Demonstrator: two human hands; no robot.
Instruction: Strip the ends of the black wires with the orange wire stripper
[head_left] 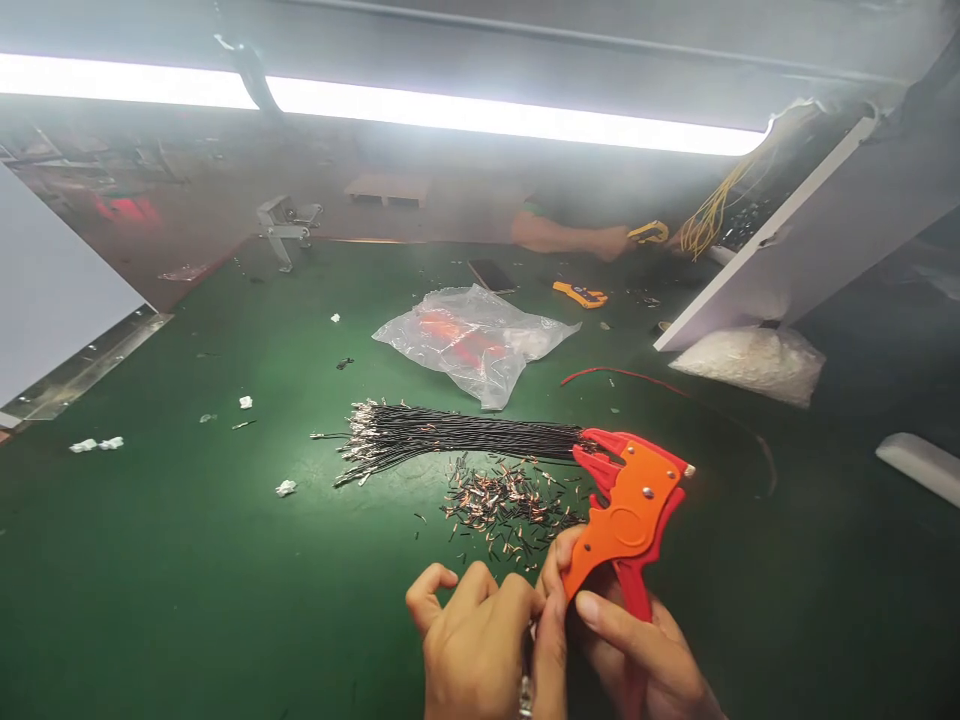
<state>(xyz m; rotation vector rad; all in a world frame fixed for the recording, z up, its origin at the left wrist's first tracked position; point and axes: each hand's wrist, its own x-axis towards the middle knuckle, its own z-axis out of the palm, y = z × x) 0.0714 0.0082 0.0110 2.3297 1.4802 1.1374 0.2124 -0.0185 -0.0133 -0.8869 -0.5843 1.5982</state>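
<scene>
My right hand (645, 650) grips an orange and red wire stripper (630, 500), its red jaws pointing left over the end of a bundle of black wires (465, 432). My left hand (472, 640) is closed, its fingers curled against the fingers of my right hand. Between the two hands a short dark wire with a metal terminal (525, 695) shows; the fingertips at its upper end are hidden. The bundle has silvery terminals on its left ends. Just below it lies a heap of black and copper wire scraps (510, 505).
Behind the bundle lies a clear plastic bag (480, 345) with something orange-red inside. A phone (491, 276) and yellow pliers-like tool (580, 294) are farther back. Another person's arm (570, 238) is across the table. At right stand a white panel (765, 240) and a filled bag (750, 362).
</scene>
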